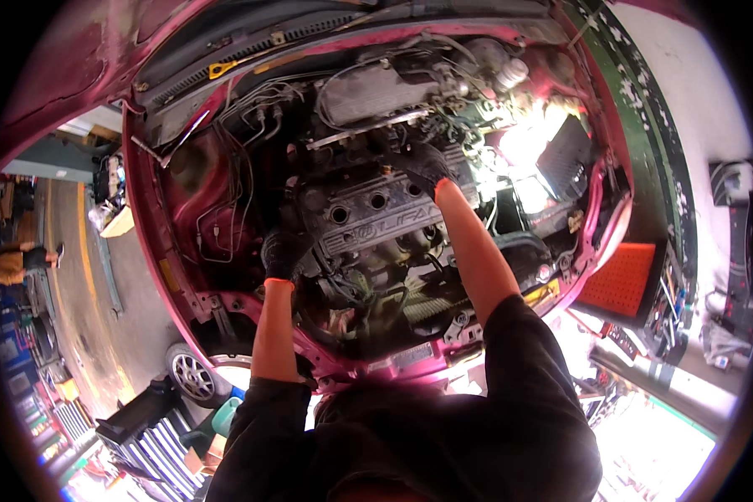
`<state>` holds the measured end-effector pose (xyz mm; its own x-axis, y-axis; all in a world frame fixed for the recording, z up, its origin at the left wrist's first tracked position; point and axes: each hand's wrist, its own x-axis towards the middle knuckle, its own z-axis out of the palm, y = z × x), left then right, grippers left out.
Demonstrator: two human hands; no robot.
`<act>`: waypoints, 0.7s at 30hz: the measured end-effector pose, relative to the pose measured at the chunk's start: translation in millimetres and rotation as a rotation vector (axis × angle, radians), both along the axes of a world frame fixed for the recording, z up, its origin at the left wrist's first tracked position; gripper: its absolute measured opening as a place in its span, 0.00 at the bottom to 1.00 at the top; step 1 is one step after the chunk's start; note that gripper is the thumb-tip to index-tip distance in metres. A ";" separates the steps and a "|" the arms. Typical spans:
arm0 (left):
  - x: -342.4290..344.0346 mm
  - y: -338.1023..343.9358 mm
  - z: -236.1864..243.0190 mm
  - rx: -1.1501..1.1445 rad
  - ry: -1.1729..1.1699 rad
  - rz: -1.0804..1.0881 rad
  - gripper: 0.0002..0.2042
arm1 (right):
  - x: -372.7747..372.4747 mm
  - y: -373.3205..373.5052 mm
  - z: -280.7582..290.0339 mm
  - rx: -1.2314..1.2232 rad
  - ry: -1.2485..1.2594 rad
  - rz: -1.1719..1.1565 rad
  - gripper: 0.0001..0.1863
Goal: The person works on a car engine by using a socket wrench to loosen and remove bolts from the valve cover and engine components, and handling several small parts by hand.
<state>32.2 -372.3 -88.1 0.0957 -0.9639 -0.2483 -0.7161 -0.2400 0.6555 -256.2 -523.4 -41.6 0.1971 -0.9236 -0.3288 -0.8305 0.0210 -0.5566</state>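
Both my hands wear black gloves with orange cuffs and reach into an engine bay. My left hand (280, 253) is beside the near left end of a grey valve cover (351, 237) with round dark holes along its top. Its fingers merge with the dark parts around them. My right hand (427, 166) lies over the far right part of the cover, with its fingers pointing left toward the gap before the intake parts. Dark shadow hides the fingertips and anything they may hold. Beyond the gap sits a flat, dull metal intake cover (375, 94).
The pink-red car body (146, 243) frames the bay. A bright light glares beside a black box (566, 159) on the right. Hoses and metal lines (263, 113) run at the far left. An orange panel (617, 280) and tools stand to the right; a wheel (194, 373) lies lower left.
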 end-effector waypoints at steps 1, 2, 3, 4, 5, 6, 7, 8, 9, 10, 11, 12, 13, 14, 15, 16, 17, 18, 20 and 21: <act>11.4 -5.8 -5.7 0.124 -0.159 -0.007 0.22 | 12.2 -15.6 -8.2 0.015 0.119 0.100 0.28; 19.5 -10.2 -12.1 0.250 -0.315 -0.019 0.24 | 20.3 -25.2 -15.7 -0.008 0.027 0.156 0.28; 24.6 -6.7 -25.2 0.185 -0.358 -0.039 0.22 | 26.7 -30.1 -24.9 -0.017 -0.064 0.211 0.28; 25.2 -4.9 -37.7 0.111 -0.396 -0.063 0.20 | 26.6 -36.6 -38.9 -0.166 0.026 0.373 0.28; 26.2 -3.8 -49.6 0.035 -0.434 -0.089 0.18 | 26.4 -41.8 -52.8 -0.347 0.130 0.519 0.28; 21.9 -5.3 -54.5 0.066 -0.430 -0.105 0.18 | 22.0 -47.1 -69.3 -0.537 0.236 0.631 0.27; 21.1 -2.9 -49.8 0.104 -0.435 -0.109 0.18 | 27.4 -50.8 -48.0 -0.224 0.299 0.661 0.27; 20.3 -1.6 -44.3 0.132 -0.417 -0.082 0.19 | 30.2 -47.6 -59.6 0.062 -0.016 0.346 0.27; 14.1 -5.1 -36.0 0.149 -0.391 -0.066 0.20 | 25.8 -44.6 -66.3 0.244 -0.342 -0.040 0.27; 7.3 -7.7 -21.6 0.168 -0.344 -0.025 0.21 | 18.3 -43.5 -82.6 0.219 -0.301 -0.056 0.28; 5.8 -6.7 -14.8 0.186 -0.307 0.023 0.22 | 14.3 -45.5 -94.0 0.193 -0.270 -0.063 0.29; 7.7 -6.2 -18.0 0.176 -0.302 0.011 0.23 | 12.5 -49.4 -99.9 0.131 -0.304 -0.053 0.30; 9.4 -4.8 -22.7 0.165 -0.297 -0.001 0.24 | 10.4 -50.9 -106.1 0.073 -0.333 -0.044 0.30; 10.1 -2.9 -25.8 0.155 -0.292 -0.014 0.25 | 8.4 -51.0 -112.8 0.017 -0.360 -0.034 0.31; 9.6 -4.5 -23.0 0.167 -0.295 0.007 0.25 | 10.7 -51.7 -111.5 0.033 -0.431 -0.044 0.32; 7.0 -5.7 -19.3 0.179 -0.297 0.028 0.26 | 12.6 -52.0 -110.3 0.050 -0.501 -0.055 0.32; 4.5 -6.0 -15.3 0.192 -0.300 0.049 0.27 | 15.2 -47.0 -110.6 0.015 -0.586 -0.096 0.31; 2.9 -7.4 -10.9 0.182 -0.318 0.051 0.28 | 23.7 -37.8 -99.9 -0.023 -0.674 -0.135 0.31; 0.1 -7.0 -4.7 0.165 -0.355 0.055 0.30 | 26.4 -34.3 -100.9 -0.065 -0.638 -0.175 0.29; -1.1 -6.5 -7.6 0.135 -0.369 0.038 0.31 | 19.1 -35.5 -111.9 -0.077 -0.511 -0.183 0.28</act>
<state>31.1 -378.8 -95.7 0.2375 -0.9190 -0.3146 -0.8867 -0.3374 0.3160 -237.0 -558.9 -153.4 0.1481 -0.9754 -0.1633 -0.4402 0.0829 -0.8941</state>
